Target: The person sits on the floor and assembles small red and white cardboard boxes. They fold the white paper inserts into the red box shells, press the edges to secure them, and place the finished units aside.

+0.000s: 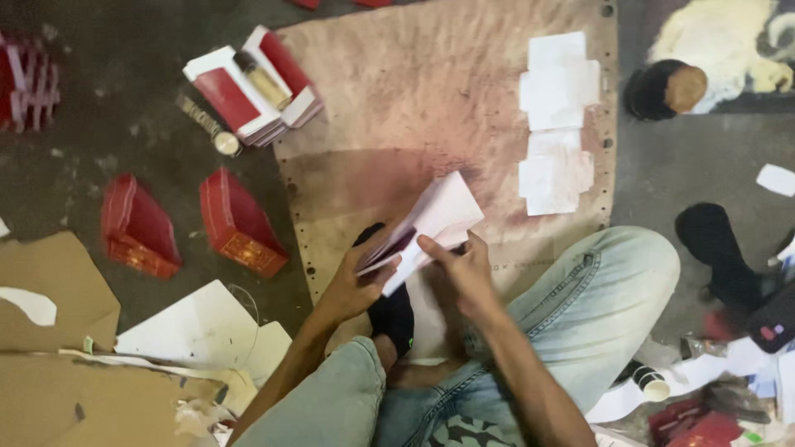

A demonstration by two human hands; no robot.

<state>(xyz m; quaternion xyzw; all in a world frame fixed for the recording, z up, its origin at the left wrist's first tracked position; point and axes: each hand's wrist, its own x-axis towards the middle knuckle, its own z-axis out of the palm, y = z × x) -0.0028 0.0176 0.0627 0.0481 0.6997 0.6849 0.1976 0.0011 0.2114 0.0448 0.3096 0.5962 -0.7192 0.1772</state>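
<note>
The flat white card blank (431, 222), red on its inner face, was held up between both hands just above the person's lap, tilted with its far end raised toward the mat. The left hand (354, 285) gripped its lower edge from below, fingers closed around the card, while the right hand (462, 266) pinched the near side with thumb and forefinger, the index finger lying along the fold. Beneath the hands sat a foot in a black sock (393, 319), tucked against the crossed legs in pale blue jeans (592, 302). Just beyond lay a worn brownish mat (431, 99) with small holes along its edges, spread on the dark floor (108, 124). On its right part, well apart from the hands, two groups of flat white card pieces (556, 124) lay one behind the other. To the left of the mat, on the floor, stood two folded red boxes (190, 223) side by side, and farther off an open red-and-white box (248, 87) held a small bottle (261, 79), with another bottle (209, 126) lying beside it. Brown cardboard sheets (50, 290) and white scraps (199, 331) lay near the left knee.
</note>
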